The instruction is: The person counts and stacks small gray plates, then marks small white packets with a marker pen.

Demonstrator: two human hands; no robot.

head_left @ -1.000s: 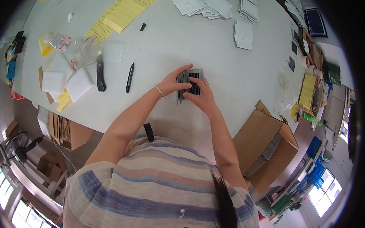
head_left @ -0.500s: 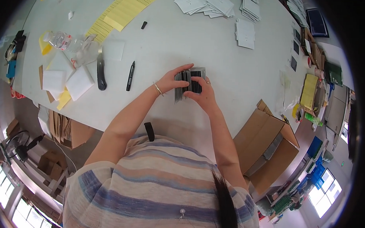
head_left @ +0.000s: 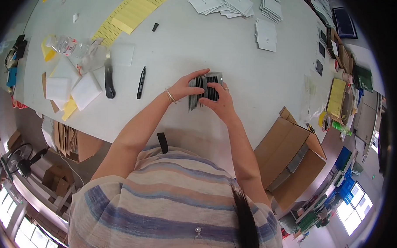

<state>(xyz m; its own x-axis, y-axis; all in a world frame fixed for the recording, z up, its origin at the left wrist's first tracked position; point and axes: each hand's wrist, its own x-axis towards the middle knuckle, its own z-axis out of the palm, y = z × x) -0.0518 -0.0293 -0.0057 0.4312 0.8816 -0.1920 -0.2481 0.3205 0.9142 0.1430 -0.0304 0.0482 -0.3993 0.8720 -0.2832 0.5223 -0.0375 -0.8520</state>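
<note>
Lying at the left of the desk are a clear bottle, white foam pads and a black-handled tool, apparently a cutter. Yellow sheets lie farther off; a black marker rests uncapped to the right of the tool, with what looks like its cap beyond.

Next to the right, at the near middle, is the row of thin pieces, dark-edged and set close together, its left part fanned unevenly. The left hand is clamped on this left part, fingers toward the far side and thumb across the top. Adjoining on the right is a striped block with a pale border, seemingly more of the same pieces. The right hand is at it, thumb and forefinger parted; how firmly it grips cannot be told.

Farther right are a stack of white cards, at the far side, and an open cardboard box, at the near side.

Assessment: good handling here calls for light, even pressure at the edges, the left hand steadying the fanned part while the right hand moves few pieces at once. Uneven squeezing could splay the row. Loose near ends would be best squared up against the desk.
</note>
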